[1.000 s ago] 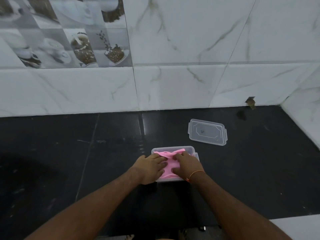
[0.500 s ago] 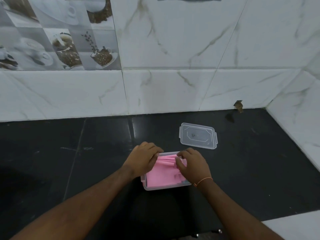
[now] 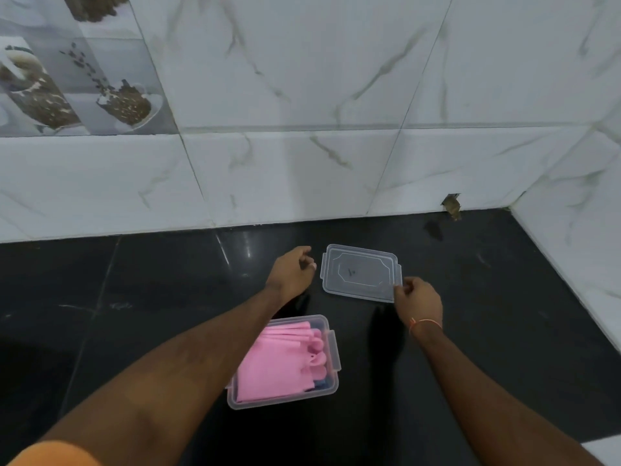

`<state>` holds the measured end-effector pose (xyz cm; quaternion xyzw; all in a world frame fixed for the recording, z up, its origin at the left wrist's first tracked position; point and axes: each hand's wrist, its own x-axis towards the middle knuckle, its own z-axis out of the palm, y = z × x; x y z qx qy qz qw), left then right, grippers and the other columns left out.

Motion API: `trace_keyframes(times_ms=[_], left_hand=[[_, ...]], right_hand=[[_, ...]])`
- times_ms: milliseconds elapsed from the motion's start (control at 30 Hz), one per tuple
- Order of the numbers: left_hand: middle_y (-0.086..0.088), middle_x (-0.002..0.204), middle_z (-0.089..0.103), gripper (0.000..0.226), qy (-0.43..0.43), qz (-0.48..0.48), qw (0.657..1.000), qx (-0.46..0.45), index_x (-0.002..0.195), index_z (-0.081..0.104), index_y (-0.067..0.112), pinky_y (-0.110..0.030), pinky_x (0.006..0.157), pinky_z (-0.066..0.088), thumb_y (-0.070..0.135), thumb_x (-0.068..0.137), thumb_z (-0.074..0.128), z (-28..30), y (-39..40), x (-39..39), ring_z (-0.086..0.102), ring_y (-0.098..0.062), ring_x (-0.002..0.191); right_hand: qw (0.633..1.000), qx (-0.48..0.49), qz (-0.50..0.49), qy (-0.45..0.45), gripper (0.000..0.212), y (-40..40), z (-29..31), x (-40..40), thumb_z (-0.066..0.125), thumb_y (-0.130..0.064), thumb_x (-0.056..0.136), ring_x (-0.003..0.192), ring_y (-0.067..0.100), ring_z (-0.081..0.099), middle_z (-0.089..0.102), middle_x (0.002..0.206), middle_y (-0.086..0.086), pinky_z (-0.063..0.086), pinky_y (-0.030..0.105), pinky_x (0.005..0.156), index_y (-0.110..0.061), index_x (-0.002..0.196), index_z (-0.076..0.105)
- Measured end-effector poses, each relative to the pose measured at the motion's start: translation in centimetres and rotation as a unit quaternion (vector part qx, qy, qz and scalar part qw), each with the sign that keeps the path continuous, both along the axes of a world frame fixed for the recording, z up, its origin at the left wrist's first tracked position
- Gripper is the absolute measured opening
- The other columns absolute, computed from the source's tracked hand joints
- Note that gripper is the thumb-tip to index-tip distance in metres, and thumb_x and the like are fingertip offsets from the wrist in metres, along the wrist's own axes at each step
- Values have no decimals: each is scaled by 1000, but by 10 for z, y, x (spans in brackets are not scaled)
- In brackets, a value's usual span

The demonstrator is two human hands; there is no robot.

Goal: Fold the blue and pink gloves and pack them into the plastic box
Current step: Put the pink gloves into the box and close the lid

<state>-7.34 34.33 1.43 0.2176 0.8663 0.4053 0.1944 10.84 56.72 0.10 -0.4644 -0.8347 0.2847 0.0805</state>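
The clear plastic box (image 3: 333, 359) sits on the black counter near me. The folded pink glove (image 3: 279, 364) lies on top inside it, and a bit of the blue glove (image 3: 321, 384) shows beneath it at the right. Behind the box, the clear lid (image 3: 359, 272) lies flat on the counter. My left hand (image 3: 291, 273) hovers just beside the lid's left edge with its fingers loosely curled and holds nothing. My right hand (image 3: 419, 300) pinches the lid's near right corner.
The black counter (image 3: 134, 297) ends at a white marble-tiled wall behind and at a side wall (image 3: 578, 264) on the right. A small brown chipped spot (image 3: 452, 206) marks the foot of the back wall.
Both hands left the pink glove in the box and reached forward to the lid. The view shifted, so the box now sits lower in the frame.
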Motion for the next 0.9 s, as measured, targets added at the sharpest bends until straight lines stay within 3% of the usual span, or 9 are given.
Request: trace_keyframes(times_ms=[133, 200, 267, 433, 567, 633, 700, 767, 900], left_hand=[[-13, 153, 64, 51, -84, 25, 994, -61, 159, 51, 4, -31, 122, 43, 16, 109, 55, -21, 30, -1, 61, -29, 141], [-19, 149, 66, 49, -129, 30, 990, -55, 159, 50, 3, -47, 117, 51, 15, 111, 52, -32, 39, 1, 64, -37, 136], [-21, 143, 69, 47, -142, 35, 988, -51, 157, 52, 3, -51, 113, 54, 15, 112, 52, -40, 46, 1, 66, -39, 132], [-15, 119, 81, 31, -154, 50, 986, -33, 134, 75, 10, -48, 101, 62, 8, 107, 59, -49, 54, -6, 77, -34, 110], [-10, 107, 84, 24, -159, 80, 984, -3, 125, 81, 15, -44, 89, 65, 15, 106, 65, -48, 44, -15, 74, -20, 87], [-4, 110, 85, 23, -127, 88, 988, 23, 123, 84, 16, -44, 94, 64, 18, 106, 69, -45, 35, -19, 78, -20, 97], [2, 107, 85, 22, -104, 104, 988, 51, 121, 85, 17, -43, 96, 64, 19, 105, 70, -41, 25, -22, 79, -16, 95], [7, 93, 83, 23, -91, 113, 986, 78, 120, 84, 20, -39, 92, 62, 17, 107, 66, -36, 15, -22, 73, -7, 81], [4, 84, 83, 30, -67, 137, 981, 119, 103, 83, 34, -35, 76, 62, 14, 107, 62, -21, -6, -21, 72, -11, 73]], right_hand=[[998, -43, -34, -24, 33, 35, -17, -4, 61, -30, 100, 109, 36, 70, 77, 116, 15, 53, 37, 92, -11, 122, 75], [996, -76, -42, -33, 29, 43, -23, -6, 58, -32, 100, 92, 35, 74, 79, 100, 12, 58, 35, 85, -14, 109, 79], [993, -104, -46, -36, 27, 49, -27, -8, 57, -30, 98, 77, 32, 73, 76, 85, 8, 62, 37, 78, -15, 98, 80], [989, -136, -57, -5, 21, 54, -35, -13, 65, -25, 95, 87, 25, 71, 77, 92, 4, 49, 26, 79, -21, 106, 83], [979, -186, -72, 31, 15, 52, -34, -17, 73, -27, 93, 83, 19, 73, 79, 88, -3, 61, 35, 83, -21, 102, 84], [970, -218, -87, 66, 12, 46, -30, -18, 74, -27, 92, 66, 14, 71, 80, 78, -3, 62, 35, 66, -21, 98, 83], [960, -241, -92, 106, 12, 37, -24, -22, 70, -25, 95, 51, 10, 65, 79, 72, -4, 53, 28, 49, -19, 98, 80], [946, -270, -101, 150, 17, 25, -14, -26, 63, -27, 100, 51, 11, 66, 81, 76, -2, 52, 25, 45, -17, 100, 77], [899, -349, -120, 235, 35, -2, 11, -34, 56, -43, 106, 57, 22, 70, 83, 87, 4, 56, 29, 47, -13, 99, 73]])
